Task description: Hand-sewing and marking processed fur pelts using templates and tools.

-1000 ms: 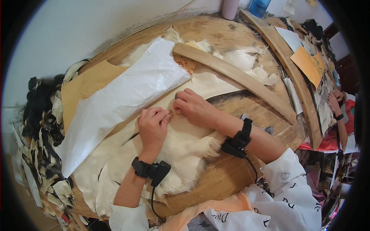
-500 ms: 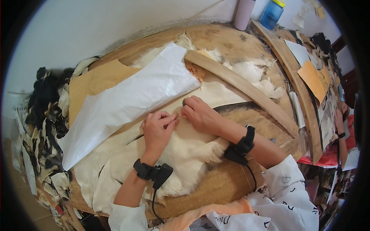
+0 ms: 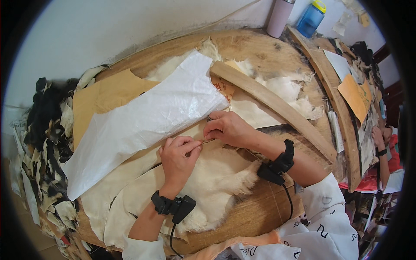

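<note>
A cream-coloured fur hide [image 3: 216, 173] lies across the wooden table under my hands, its fluffy side showing at the lower right. My left hand [image 3: 178, 156] is closed, thumb and forefinger pinching the hide's edge. Right beside it, my right hand [image 3: 227, 129] is also closed on that edge, its fingertips bent down; a dark ring [image 3: 209, 118] shows on one finger. Between the two pinches runs a short, thin strip of the edge; any needle or thread there is too small to make out. Smooth pale hide pieces [image 3: 102, 208] spread out to the left.
A white woven sheet [image 3: 143, 115] over brown paper [image 3: 102, 97] lies beyond my hands. A curved wooden bar [image 3: 277, 106] rests at right, near a long plank [image 3: 333, 95]. Dark fur scraps [image 3: 47, 112] pile at left. A pink bottle [image 3: 280, 17] and blue bottle [image 3: 311, 19] stand behind. Another person's hand [image 3: 378, 138] shows far right.
Both hands have shifted slightly down in the picture, and the right one has turned, its fingers curling more over the hide's edge. The hide stays in the same area; the view has moved a little.
</note>
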Available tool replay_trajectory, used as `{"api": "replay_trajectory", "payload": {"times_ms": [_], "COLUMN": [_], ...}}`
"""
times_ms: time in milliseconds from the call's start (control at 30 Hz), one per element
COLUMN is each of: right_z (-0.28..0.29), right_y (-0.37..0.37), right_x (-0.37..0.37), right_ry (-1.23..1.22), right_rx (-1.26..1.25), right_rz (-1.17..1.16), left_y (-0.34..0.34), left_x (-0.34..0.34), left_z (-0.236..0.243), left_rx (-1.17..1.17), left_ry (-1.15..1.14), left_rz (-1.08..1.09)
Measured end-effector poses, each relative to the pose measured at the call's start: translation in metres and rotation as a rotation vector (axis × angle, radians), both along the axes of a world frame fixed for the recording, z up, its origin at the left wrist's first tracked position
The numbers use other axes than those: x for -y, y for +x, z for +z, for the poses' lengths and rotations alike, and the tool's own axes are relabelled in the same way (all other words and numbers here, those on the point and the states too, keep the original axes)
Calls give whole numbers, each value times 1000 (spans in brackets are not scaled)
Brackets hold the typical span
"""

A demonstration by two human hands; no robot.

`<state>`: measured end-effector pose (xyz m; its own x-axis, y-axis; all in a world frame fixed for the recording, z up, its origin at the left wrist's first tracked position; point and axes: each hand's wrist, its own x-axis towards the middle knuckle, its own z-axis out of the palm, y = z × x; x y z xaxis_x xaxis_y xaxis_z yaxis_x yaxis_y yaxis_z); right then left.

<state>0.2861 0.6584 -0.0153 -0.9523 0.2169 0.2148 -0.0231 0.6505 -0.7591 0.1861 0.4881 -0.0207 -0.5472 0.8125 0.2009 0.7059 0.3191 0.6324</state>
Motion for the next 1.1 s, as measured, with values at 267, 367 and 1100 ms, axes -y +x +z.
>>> {"api": "replay_trajectory", "payload": {"times_ms": [267, 367, 1100], "right_z": [1, 2, 12], "right_y": [-5, -7, -18], "right_x": [1, 1, -4], "right_ry": [138, 284, 590], "right_rx": [8, -22, 50], "right_rz": [50, 88, 293], "left_y": [0, 1, 3], "left_x": [0, 2, 0], "left_z": [-3, -2, 1], "left_rx": [-71, -101, -104], "left_ry": [24, 35, 63], "left_rz": [10, 3, 0]}}
